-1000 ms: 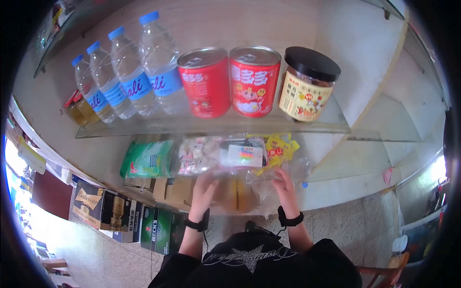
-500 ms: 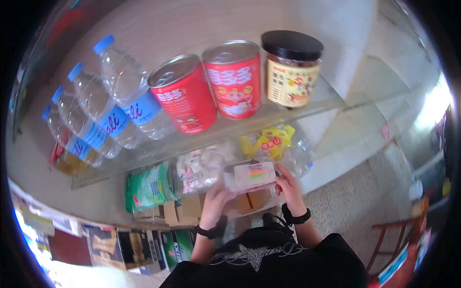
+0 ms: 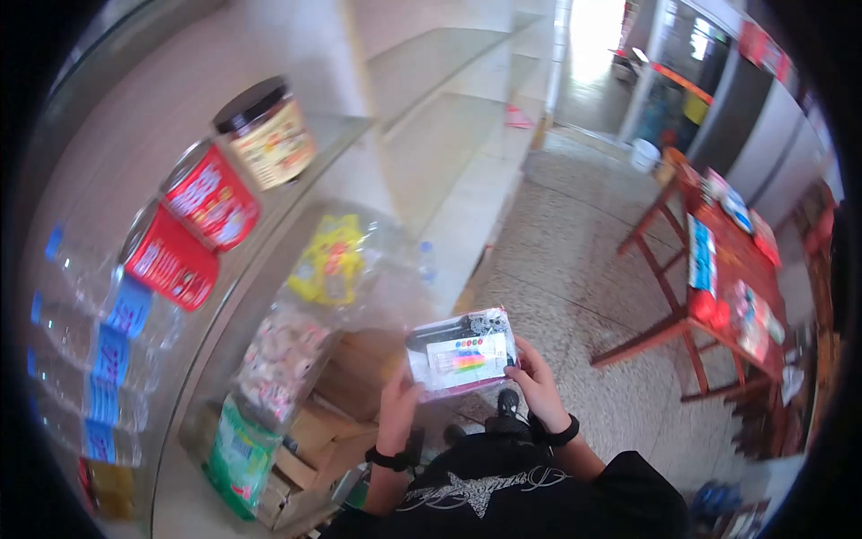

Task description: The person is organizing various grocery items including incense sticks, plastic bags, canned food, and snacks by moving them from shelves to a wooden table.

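In front of my body I hold a flat, clear-wrapped package [image 3: 462,364] with a white label bearing rainbow-coloured stripes; its contents look dark and I cannot make out their kind. My left hand [image 3: 397,409] is blurred but closed on the package's left edge. At the right edge, my right hand [image 3: 536,386] grips with its thumb on top. Left of the package, on the lower shelf, lie a yellow bag [image 3: 330,260], a bag of whitish pieces [image 3: 283,355] and a green bag [image 3: 241,458].
The glass shelf above holds a dark-lidded jar [image 3: 269,135], two red cans [image 3: 214,199] and several water bottles [image 3: 108,359]. Cardboard boxes [image 3: 314,449] sit low on the left. A red wooden table [image 3: 732,256] carrying packets stands on the right, across the tiled floor [image 3: 575,234].
My view has swung right, bringing the floor, doorway and red table into sight. The package, still in both hands, has come away from the shelf front and shows more clearly.
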Available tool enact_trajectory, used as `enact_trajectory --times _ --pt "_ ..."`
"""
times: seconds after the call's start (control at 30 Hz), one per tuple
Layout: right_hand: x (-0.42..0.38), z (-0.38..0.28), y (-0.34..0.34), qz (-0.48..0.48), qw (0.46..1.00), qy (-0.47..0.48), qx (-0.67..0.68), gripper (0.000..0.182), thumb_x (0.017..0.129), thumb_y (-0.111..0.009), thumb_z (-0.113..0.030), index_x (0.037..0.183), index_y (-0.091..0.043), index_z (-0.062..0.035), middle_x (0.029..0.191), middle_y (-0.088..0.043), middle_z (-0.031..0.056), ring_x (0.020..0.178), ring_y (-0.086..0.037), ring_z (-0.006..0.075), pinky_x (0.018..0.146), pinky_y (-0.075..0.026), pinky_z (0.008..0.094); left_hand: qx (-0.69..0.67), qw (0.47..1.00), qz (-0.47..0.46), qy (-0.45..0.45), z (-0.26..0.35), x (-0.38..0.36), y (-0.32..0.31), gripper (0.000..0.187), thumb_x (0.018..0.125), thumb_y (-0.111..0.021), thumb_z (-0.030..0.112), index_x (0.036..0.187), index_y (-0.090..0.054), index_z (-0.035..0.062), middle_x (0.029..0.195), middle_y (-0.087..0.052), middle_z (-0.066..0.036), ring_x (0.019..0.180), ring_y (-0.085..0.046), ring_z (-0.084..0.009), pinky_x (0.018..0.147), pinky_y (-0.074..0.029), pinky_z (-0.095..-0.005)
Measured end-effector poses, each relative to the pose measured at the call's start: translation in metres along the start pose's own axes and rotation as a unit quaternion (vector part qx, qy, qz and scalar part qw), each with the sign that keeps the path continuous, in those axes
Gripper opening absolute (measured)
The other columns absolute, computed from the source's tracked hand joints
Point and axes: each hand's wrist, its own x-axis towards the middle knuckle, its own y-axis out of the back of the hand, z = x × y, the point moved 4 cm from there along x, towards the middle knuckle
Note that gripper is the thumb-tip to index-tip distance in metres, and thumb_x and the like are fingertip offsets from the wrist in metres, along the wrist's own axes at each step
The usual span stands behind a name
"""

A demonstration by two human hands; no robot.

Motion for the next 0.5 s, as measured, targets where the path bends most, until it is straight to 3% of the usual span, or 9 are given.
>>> enact_trajectory --times 0.07,0.13,0.33,0.37,0.5 --pt "-0.016 -0.001 0.026 0.055 0.998 0.015 -0.017 0.05 0.082 -0.051 0.003 0.131 -0.041 0.0011 0.119 -0.054 0.01 0.106 -0.053 0.0162 0.091 -0.043 0.0296 0.02 0.999 -0.043 0.003 -0.005 0.01 -0.025 0.053 0.079 -0.046 -0.009 0.132 -0.043 -0.0014 0.114 -0.057 -0.007 0.094 -0.057 -0.0127 0.079 -0.044 -0.025" --pt "-0.033 -0.003 0.054 0.112 0.992 0.023 -0.06 0.047 0.084 -0.05 0.002 0.131 -0.044 -0.0003 0.105 -0.06 0.0084 0.088 -0.057 0.0136 0.081 -0.049 0.0289 0.087 0.993 -0.07 -0.029 -0.004 0.015 -0.054 0.054 0.078 -0.046 -0.01 0.132 -0.042 -0.0017 0.113 -0.058 -0.007 0.095 -0.057 -0.0126 0.078 -0.045 -0.0247" --pt "-0.095 -0.008 0.131 0.241 0.967 0.047 -0.064 0.045 0.085 -0.051 0.001 0.13 -0.045 0.0007 0.105 -0.06 0.0092 0.09 -0.059 0.0145 0.078 -0.051 0.0291 0.111 0.974 -0.196 -0.009 -0.027 0.024 -0.147 0.056 0.078 -0.047 -0.012 0.132 -0.041 -0.0021 0.113 -0.058 -0.007 0.094 -0.058 -0.0127 0.081 -0.046 -0.0253" --pt "-0.107 -0.009 0.146 0.25 0.965 0.045 -0.07 0.045 0.085 -0.052 0.001 0.129 -0.045 0.0008 0.104 -0.06 0.0093 0.089 -0.059 0.0145 0.078 -0.051 0.0289 0.13 0.969 -0.21 0.026 -0.029 0.02 -0.166 0.057 0.077 -0.047 -0.012 0.133 -0.04 -0.0021 0.115 -0.057 -0.008 0.094 -0.058 -0.0125 0.082 -0.047 -0.0252" --pt "-0.164 -0.003 0.219 0.323 0.943 0.047 -0.072 0.045 0.082 -0.057 -0.005 0.126 -0.049 -0.0005 0.104 -0.061 0.0112 0.088 -0.061 0.0154 0.076 -0.049 0.0301 0.115 0.957 -0.265 0.01 -0.068 0.004 -0.251 0.056 0.077 -0.047 -0.012 0.133 -0.041 -0.0024 0.114 -0.058 -0.009 0.094 -0.058 -0.0125 0.08 -0.047 -0.0246"
